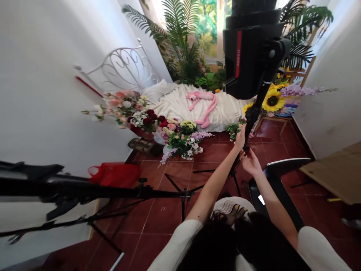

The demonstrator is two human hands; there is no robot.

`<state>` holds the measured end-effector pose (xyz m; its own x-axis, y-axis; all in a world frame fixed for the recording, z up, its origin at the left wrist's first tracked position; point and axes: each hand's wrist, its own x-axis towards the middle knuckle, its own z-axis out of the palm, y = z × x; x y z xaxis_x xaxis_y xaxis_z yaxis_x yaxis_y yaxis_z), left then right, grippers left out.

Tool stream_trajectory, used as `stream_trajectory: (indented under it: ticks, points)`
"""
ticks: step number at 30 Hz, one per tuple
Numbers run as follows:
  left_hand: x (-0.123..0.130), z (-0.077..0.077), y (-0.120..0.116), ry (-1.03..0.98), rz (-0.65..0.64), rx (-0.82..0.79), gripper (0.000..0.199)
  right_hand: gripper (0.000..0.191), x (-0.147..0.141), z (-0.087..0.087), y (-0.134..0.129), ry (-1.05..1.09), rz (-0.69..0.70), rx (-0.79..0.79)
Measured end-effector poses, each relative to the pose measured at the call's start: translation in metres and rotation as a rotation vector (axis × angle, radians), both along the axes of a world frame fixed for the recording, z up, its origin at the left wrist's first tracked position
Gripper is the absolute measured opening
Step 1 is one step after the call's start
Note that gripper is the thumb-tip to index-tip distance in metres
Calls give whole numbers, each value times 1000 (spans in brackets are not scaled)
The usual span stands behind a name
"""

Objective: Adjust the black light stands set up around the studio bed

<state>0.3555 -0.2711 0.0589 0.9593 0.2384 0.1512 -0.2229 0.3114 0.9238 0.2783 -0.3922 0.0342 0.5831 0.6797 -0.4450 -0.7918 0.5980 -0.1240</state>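
Observation:
A black light stand [255, 109] rises at the right of centre, with a large black lamp head [244, 56] bearing a red stripe on top. My left hand [240, 138] is wrapped round the stand's pole from its left side. Lower down, my right hand [250, 161] is at a knob on the pole, its fingers bent and touching there. The stand's dark legs spread on the floor below.
A bed with a cream cover [175, 101] holds a pink plush toy [208, 105]. Flowers [180, 137] stand before it. Another black stand [113, 191] crosses the left, near a red bag [115, 175]. A black chair [278, 188] is at right, sunflowers [273, 99] behind.

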Motion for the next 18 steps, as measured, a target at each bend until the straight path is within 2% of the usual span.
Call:
stream_trajectory:
  ticks: [5,10,14,18]
  points:
    - [-12,-7,7,-93,-13,92,69,11,10,-1,3,-134,-21,-34]
    - [-19,-7,12,-77,-72,54,63,16,14,-3,1,-121,23,-48]
    - [-19,-2,9,-23,-16,48,60,21,19,-2,2,-106,3,-67]
    - [-19,-1,6,-36,31,59,60,22,23,-5,13,-284,-76,-263]
